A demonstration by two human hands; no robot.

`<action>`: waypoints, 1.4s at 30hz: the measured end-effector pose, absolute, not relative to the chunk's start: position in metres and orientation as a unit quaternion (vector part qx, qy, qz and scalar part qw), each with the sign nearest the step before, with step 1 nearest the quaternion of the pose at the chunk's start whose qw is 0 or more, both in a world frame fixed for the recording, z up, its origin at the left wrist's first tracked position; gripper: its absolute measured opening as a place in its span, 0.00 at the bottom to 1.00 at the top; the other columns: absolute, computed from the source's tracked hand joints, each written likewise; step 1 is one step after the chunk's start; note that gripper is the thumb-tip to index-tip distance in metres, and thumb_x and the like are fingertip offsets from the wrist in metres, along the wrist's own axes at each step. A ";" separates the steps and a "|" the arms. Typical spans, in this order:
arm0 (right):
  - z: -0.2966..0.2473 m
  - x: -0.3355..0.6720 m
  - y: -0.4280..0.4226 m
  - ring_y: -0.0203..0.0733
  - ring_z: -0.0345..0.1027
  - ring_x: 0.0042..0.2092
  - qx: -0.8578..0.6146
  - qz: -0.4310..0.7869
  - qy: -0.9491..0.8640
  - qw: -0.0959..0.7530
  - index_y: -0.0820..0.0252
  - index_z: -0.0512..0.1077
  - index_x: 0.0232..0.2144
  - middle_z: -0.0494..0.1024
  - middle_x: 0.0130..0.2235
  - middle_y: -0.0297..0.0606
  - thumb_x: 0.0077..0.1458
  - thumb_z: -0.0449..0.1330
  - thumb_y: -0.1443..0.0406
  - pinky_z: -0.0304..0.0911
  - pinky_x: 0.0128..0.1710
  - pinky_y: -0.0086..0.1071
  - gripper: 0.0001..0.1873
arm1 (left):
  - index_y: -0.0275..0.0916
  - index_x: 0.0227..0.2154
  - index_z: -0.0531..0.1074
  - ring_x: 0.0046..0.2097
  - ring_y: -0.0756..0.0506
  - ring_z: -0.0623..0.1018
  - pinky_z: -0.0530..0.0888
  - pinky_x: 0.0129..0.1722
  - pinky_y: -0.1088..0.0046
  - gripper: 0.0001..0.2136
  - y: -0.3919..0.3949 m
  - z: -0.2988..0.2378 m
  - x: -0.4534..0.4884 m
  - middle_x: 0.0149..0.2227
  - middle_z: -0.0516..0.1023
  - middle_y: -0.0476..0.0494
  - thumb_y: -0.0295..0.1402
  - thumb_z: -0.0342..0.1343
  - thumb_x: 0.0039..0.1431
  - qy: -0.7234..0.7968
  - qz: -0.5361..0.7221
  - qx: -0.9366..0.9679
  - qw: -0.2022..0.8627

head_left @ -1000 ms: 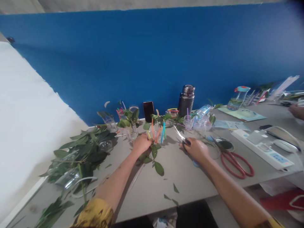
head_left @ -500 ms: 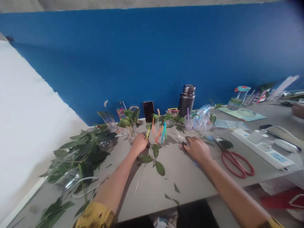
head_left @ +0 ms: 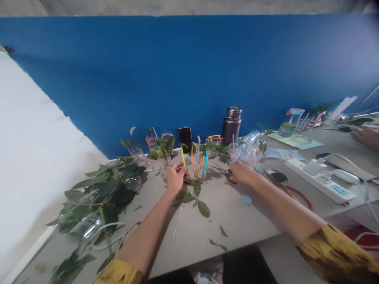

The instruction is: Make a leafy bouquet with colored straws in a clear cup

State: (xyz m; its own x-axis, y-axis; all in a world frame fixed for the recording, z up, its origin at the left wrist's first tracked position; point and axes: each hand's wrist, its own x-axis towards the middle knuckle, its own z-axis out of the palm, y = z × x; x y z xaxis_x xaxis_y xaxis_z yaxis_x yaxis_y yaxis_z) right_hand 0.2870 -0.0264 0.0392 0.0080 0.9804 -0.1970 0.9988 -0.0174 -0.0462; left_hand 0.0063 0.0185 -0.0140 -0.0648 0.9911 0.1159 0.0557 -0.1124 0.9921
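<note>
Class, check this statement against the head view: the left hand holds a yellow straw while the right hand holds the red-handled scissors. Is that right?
Not quite. The head view shows the right hand holding the small dark-handled scissors, not the red-handled scissors, which lie apart, beyond the right forearm. The left hand does hold the yellow straw.

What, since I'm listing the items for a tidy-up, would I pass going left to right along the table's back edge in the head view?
Clear plastic cup → dark smartphone → dark metal vacuum flask → plastic water bottle → teal-lidded jar
</note>
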 end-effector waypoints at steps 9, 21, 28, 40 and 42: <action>0.053 0.291 -0.001 0.60 0.81 0.46 0.661 -0.078 0.730 0.154 0.64 0.83 0.33 0.86 0.43 0.54 0.43 0.77 0.59 0.71 0.40 0.38 0.16 | 0.39 0.30 0.74 0.29 0.49 0.76 0.74 0.32 0.72 0.10 0.025 -0.022 0.007 0.28 0.78 0.48 0.37 0.66 0.49 0.523 0.538 0.518 0.410; 0.045 0.314 0.004 0.45 0.73 0.25 0.676 -0.240 0.689 0.100 0.60 0.78 0.52 0.77 0.23 0.31 0.44 0.75 0.62 0.64 0.27 0.32 0.31 | 0.40 0.31 0.76 0.29 0.48 0.74 0.72 0.32 0.71 0.10 0.036 -0.024 0.009 0.30 0.79 0.47 0.40 0.65 0.50 0.506 0.510 0.554 0.419; 0.032 0.326 -0.001 0.42 0.74 0.26 0.661 -0.371 0.651 0.032 0.60 0.60 0.71 0.78 0.25 0.27 0.46 0.70 0.66 0.69 0.28 0.31 0.51 | 0.40 0.31 0.77 0.29 0.47 0.73 0.71 0.32 0.70 0.10 0.030 -0.025 0.006 0.30 0.79 0.46 0.40 0.64 0.49 0.512 0.497 0.567 0.412; 0.029 0.288 -0.011 0.56 0.79 0.50 0.626 -0.163 0.747 -0.156 0.61 0.75 0.59 0.84 0.51 0.50 0.55 0.71 0.60 0.70 0.49 0.39 0.31 | 0.40 0.28 0.77 0.31 0.46 0.76 0.72 0.35 0.71 0.05 0.000 -0.014 0.016 0.26 0.79 0.48 0.35 0.62 0.48 0.506 0.486 0.596 0.391; 0.015 0.273 -0.003 0.57 0.78 0.55 0.585 -0.218 0.736 -0.261 0.59 0.70 0.65 0.80 0.59 0.51 0.48 0.76 0.58 0.71 0.53 0.43 0.43 | 0.40 0.28 0.77 0.30 0.46 0.76 0.72 0.35 0.71 0.04 0.001 -0.014 0.017 0.25 0.78 0.50 0.34 0.62 0.48 0.508 0.488 0.599 0.381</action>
